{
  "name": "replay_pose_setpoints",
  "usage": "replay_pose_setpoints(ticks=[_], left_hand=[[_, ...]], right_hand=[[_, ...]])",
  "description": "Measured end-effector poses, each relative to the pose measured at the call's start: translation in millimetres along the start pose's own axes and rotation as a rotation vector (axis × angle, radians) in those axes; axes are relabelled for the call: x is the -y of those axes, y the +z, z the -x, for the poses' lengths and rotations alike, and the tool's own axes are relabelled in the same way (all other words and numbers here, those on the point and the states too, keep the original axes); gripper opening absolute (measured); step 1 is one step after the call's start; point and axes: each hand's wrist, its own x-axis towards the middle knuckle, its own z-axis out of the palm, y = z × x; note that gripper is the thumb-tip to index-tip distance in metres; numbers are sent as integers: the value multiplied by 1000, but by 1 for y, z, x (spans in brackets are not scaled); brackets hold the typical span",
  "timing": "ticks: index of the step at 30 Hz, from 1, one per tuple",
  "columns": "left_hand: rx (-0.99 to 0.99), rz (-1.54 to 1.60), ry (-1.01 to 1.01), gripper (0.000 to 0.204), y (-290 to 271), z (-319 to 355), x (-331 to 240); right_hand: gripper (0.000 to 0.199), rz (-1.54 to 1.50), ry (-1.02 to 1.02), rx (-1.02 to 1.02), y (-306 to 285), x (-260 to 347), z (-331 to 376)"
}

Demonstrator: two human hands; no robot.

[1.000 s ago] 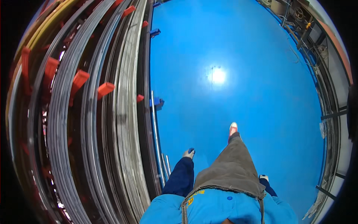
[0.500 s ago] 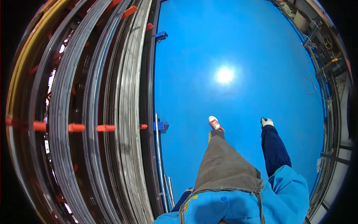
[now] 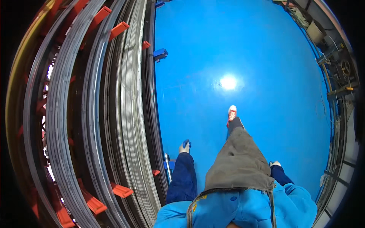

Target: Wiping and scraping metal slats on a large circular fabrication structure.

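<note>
A glossy blue floor [image 3: 247, 49] fills most of the view, smooth and bare in the middle, with a bright glare spot [image 3: 228, 82] where an overhead lamp reflects off it. Along the person's left runs a long rack [image 3: 95, 114] of stacked metal bars, grey and dark bundles lying lengthwise (the lens bends them into arcs), separated by red arms [image 3: 119, 29] that stick out toward the aisle; small blue brackets [image 3: 160, 54] sit at the rack's foot where it meets the floor. At the far right edge, beyond the blue, stands cluttered machinery [image 3: 338, 72] with cables, too small to make out. The person wears a light blue top, dark sleeves and a grey-brown apron [image 3: 239, 163], and one red shoe [image 3: 232, 113] is forward on the floor. The left hand [image 3: 185, 147] hangs low beside the rack, fingers curled around a small blue object [image 3: 186, 143] whose kind I cannot tell. The right hand [image 3: 275, 164] hangs at the hip, mostly hidden by the apron, and its fingers cannot be judged.
</note>
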Motion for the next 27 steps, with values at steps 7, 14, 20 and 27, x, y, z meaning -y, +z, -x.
replay_pose_setpoints(ticks=[7, 14, 20, 27], left_hand=[[-70, 24, -279, 20, 40, -44, -40], [-89, 85, -338, 21, 64, -147, -59], [-113, 93, -407, 24, 65, -356, -157], [-69, -187, -31, 25, 73, -650, -459]], right_hand=[[39, -285, -152, -153, -126, 200, -180], [31, -346, -485, -84, -389, 568, -302], [32, -526, -400, 34, -510, 813, -339], [35, -326, -280, 62, -499, 845, -407]])
